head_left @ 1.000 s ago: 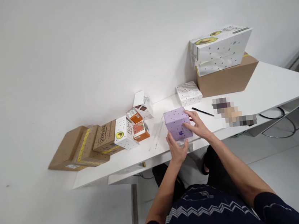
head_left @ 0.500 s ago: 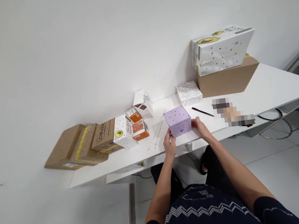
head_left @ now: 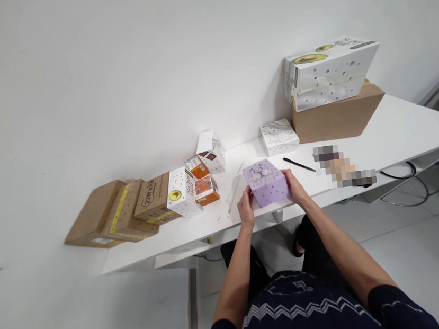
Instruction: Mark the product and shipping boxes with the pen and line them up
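Observation:
Between my two hands is a purple box (head_left: 270, 193), with a patterned face turned up and a dotted side toward me. My left hand (head_left: 245, 207) presses against its left side, fingers partly hidden by the box. On the opposite side, my right hand (head_left: 295, 187) grips the right edge. The box is at the front part of the white table (head_left: 165, 242); I cannot tell whether it rests on it or is slightly raised. A black pen-like stick (head_left: 298, 164) lies just right of the box.
At left stands a row of brown cartons (head_left: 95, 214), a white avocado box (head_left: 182, 193) and small orange boxes (head_left: 205, 189). Behind are a white box with cut-outs (head_left: 210, 152) and a dotted white box (head_left: 280, 137). A large avocado box (head_left: 329, 79) sits on a brown carton (head_left: 330, 123).
The purple box has been turned over in my hands, so a patterned face now points up instead of the plain dotted one. Both hands have shifted along its sides.

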Demonstrator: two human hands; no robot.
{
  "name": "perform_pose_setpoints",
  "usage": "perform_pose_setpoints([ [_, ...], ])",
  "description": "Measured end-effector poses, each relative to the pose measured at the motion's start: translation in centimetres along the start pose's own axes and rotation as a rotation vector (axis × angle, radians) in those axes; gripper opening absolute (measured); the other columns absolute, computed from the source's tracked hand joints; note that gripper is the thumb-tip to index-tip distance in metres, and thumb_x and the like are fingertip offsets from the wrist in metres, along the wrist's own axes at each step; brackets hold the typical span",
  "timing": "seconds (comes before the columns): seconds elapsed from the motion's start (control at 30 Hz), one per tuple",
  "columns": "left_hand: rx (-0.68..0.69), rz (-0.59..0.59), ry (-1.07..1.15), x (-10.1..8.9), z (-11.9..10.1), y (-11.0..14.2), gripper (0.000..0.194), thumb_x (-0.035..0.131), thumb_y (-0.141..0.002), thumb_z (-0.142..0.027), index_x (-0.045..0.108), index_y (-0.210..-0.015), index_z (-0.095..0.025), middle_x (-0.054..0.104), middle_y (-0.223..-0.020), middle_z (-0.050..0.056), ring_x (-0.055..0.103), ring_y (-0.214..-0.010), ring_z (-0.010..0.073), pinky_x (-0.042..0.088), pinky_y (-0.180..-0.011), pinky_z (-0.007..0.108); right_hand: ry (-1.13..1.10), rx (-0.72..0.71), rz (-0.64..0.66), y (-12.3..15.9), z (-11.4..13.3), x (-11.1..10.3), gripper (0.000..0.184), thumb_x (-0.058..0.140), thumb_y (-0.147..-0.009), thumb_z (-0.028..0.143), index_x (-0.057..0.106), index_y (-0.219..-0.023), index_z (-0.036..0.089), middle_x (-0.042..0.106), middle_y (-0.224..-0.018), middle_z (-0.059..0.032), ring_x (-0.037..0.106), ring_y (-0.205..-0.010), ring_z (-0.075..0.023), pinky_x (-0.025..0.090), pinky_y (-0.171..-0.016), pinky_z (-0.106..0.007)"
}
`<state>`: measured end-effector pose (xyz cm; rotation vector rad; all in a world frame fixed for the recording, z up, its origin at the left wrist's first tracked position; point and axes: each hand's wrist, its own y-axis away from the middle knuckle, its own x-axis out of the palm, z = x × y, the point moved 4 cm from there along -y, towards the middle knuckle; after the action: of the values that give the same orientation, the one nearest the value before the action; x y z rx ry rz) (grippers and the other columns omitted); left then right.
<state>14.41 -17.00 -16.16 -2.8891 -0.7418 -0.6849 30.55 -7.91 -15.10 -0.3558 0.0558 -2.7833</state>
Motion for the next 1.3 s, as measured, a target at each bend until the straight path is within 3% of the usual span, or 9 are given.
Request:
perform_pose_setpoints([
  [0.13, 0.04, -0.008, -0.136, -0.5, 0.8, 0.2, 0.054, 0.057, -0.081, -0.057, 0.066, -0.114, -0.015, 0.065, -0.12, 0.009, 0.057, -0.118, 0.0257, 0.042, -0.104, 0.042, 0.066, -0.052, -0.086, 0.6, -1.1, -0.7, 0.044, 0.042, -0.085, 0.063, 0.062, -0.094, 0.025, 0.062, -0.112, -0.0021, 0.056, -0.107, -0.0193, 0.046, -0.093, -0.035],
  [0.33, 0.049, -0.014, -0.346, -0.3, 0.3, 0.5, 0.056, 0.059, -0.08, -0.055, 0.062, -0.12, -0.015, 0.064, -0.122, 0.01, 0.059, -0.115, 0.0258, 0.048, -0.098, 0.041, 0.26, -0.062, -0.124, 0.7, -1.1, -1.1, 0.047, 0.037, -0.089, 0.061, 0.062, -0.105, 0.024, 0.06, -0.117, -0.0037, 0.053, -0.113, -0.019, 0.043, -0.097, -0.034],
  [0.5, 0.062, -0.002, -0.387, -0.1, -0.2, 0.5, 0.052, 0.058, -0.082, -0.051, 0.062, -0.121, -0.017, 0.063, -0.124, 0.008, 0.057, -0.117, 0.0266, 0.046, -0.1, 0.041, 0.277, -0.055, -0.093, 0.7, -1.3, -1.2, 0.057, 0.03, -0.09, 0.064, 0.061, -0.117, 0.025, 0.061, -0.119, -0.0061, 0.055, -0.112, -0.0216, 0.047, -0.094, -0.037],
  [0.7, 0.005, 0.05, -0.329, 0.1, -0.3, 0.4, 0.05, 0.059, -0.082, -0.047, 0.061, -0.122, -0.017, 0.062, -0.126, 0.008, 0.055, -0.119, 0.0281, 0.045, -0.101, 0.045, 0.132, 0.026, -0.066, 0.4, -1.7, -0.7, 0.055, 0.04, -0.086, 0.064, 0.061, -0.119, 0.025, 0.064, -0.119, -0.0038, 0.059, -0.108, -0.0238, 0.049, -0.091, -0.039],
  [0.83, 0.103, 0.095, -0.338, 0.5, -1.3, 0.7, 0.055, 0.06, -0.08, -0.045, 0.056, -0.128, -0.019, 0.057, -0.133, 0.007, 0.05, -0.126, 0.0272, 0.041, -0.106, 0.044, 0.014, 0.072, -0.019, 0.4, -0.7, -0.1, 0.054, 0.058, -0.078, 0.054, 0.059, -0.123, 0.025, 0.067, -0.115, -0.0039, 0.063, -0.101, -0.0263, 0.052, -0.084, -0.04],
  [1.03, 0.287, 0.171, -0.417, 0.5, -1.7, 1.0, 0.068, 0.06, -0.08, -0.048, 0.043, -0.139, -0.02, 0.04, -0.147, 0.008, 0.038, -0.135, 0.0259, 0.034, -0.112, 0.04, -0.004, -0.042, 0.044, 0.1, 2.1, 0.2, 0.051, 0.062, -0.073, 0.037, 0.06, -0.123, 0.026, 0.063, -0.125, -0.0024, 0.056, -0.116, -0.0268, 0.045, -0.096, -0.041],
  [1.3, 0.367, 0.147, -0.561, -0.3, 0.4, 1.2, 0.066, 0.059, -0.081, -0.04, 0.039, -0.141, -0.022, 0.032, -0.152, 0.006, 0.03, -0.14, 0.025, 0.029, -0.115, 0.043, 0.051, -0.062, -0.018, 1.1, 1.1, -0.4, 0.046, 0.057, -0.073, 0.032, 0.058, -0.118, 0.025, 0.066, -0.117, -0.0042, 0.058, -0.111, -0.0264, 0.047, -0.092, -0.043],
])
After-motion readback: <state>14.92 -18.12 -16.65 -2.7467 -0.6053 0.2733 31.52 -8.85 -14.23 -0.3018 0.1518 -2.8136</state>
